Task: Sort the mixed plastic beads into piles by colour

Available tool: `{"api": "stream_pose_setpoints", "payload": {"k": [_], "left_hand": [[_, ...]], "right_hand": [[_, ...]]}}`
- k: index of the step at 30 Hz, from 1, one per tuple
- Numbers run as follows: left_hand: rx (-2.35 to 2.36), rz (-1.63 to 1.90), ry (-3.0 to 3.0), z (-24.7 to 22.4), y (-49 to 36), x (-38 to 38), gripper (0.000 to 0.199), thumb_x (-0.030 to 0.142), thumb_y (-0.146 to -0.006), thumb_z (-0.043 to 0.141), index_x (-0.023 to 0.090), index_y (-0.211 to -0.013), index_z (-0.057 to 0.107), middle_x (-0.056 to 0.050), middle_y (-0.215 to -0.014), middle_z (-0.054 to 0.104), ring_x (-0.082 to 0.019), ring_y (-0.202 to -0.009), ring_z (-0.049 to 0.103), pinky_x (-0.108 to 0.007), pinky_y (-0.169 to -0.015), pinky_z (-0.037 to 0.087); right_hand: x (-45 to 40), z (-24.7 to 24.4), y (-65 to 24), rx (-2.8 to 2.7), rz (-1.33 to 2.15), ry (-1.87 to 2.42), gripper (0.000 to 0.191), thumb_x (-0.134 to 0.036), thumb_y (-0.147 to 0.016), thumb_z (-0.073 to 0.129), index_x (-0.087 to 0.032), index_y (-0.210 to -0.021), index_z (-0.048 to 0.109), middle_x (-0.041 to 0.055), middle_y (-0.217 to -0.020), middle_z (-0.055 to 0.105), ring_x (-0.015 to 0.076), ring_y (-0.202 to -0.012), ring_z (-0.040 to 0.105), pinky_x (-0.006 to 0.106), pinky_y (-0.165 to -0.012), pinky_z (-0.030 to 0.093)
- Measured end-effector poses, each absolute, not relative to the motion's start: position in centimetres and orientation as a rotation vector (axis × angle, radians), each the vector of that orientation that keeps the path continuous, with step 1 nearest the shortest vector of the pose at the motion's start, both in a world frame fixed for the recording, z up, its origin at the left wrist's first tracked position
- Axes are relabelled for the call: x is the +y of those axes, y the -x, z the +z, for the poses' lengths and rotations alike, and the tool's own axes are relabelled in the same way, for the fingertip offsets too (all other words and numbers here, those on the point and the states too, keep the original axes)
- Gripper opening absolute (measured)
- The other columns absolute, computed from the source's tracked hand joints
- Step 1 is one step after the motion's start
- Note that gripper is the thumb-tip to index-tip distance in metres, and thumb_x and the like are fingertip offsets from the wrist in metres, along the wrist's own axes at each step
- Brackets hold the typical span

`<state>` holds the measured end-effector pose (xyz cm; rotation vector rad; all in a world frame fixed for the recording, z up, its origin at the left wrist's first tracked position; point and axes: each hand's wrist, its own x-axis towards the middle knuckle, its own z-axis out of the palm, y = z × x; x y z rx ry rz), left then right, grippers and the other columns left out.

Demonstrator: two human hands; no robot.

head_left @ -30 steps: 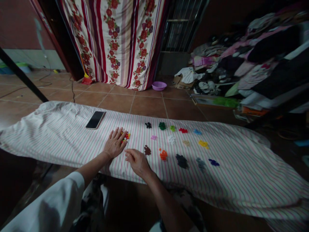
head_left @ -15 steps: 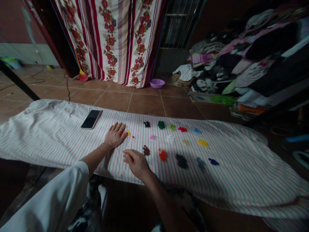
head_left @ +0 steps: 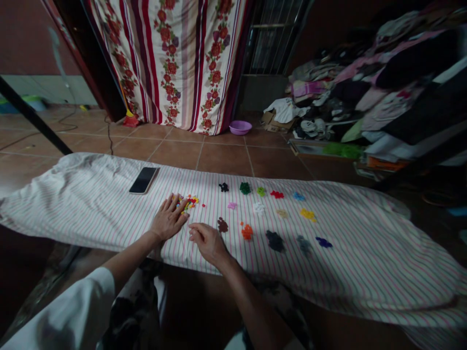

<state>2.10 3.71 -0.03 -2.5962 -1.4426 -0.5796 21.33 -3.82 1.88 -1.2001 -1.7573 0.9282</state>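
Note:
My left hand (head_left: 169, 218) lies with fingers spread, its fingertips over a mixed pile of small coloured pieces (head_left: 190, 201) on the striped cloth (head_left: 109, 204). My right hand (head_left: 206, 239) is closed just above the cloth, left of a brown pile (head_left: 222, 224); what its fingers hold, if anything, is too small to see. Small single-colour piles spread to the right, among them orange (head_left: 247, 232), black (head_left: 224, 187), dark green (head_left: 244, 188), red (head_left: 277, 194), yellow (head_left: 308, 215), dark grey (head_left: 275, 241) and dark blue (head_left: 323, 242).
A phone (head_left: 143, 180) lies on the cloth left of the mixed pile. Beyond, on the tiled floor, are a purple basin (head_left: 240, 128), a floral curtain (head_left: 189, 63) and heaped clothes (head_left: 383, 92) at the right.
My left hand has slid back toward me and left, uncovering more of the mixed pile. My right hand stays closed at nearly the same place. The view has shifted slightly.

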Motion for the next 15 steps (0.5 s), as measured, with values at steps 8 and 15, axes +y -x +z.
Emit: {"api": "stream_pose_setpoints", "payload": {"k": [8, 15], "left_hand": [[-1.446, -0.519, 2.518, 1.2, -2.4, 1.7, 0.056, 0.045, -0.093, 0.039, 0.027, -0.146, 0.035, -0.011, -0.156, 0.029, -0.032, -0.148, 0.014, -0.054, -0.115, 0.025], [-1.095, -0.370, 2.731, 2.1, -5.4, 2.2, 0.060, 0.047, -0.091, 0.040, 0.032, -0.148, 0.028, -0.003, -0.157, 0.029, -0.030, -0.149, 0.012, -0.056, -0.119, 0.011]], "right_hand": [[-3.9, 2.0, -21.3, -1.725, 0.955, 1.179, 0.023, -0.019, -0.090, 0.047, -0.021, -0.101, 0.067, 0.0026, -0.089, 0.073, 0.0130, -0.071, 0.071, 0.023, -0.068, 0.056], [-3.8, 1.6, -21.5, -1.633, 0.942, 1.156, 0.022, -0.018, -0.088, 0.047, -0.022, -0.096, 0.067, 0.0009, -0.083, 0.073, 0.0120, -0.068, 0.069, 0.022, -0.066, 0.056]]}}
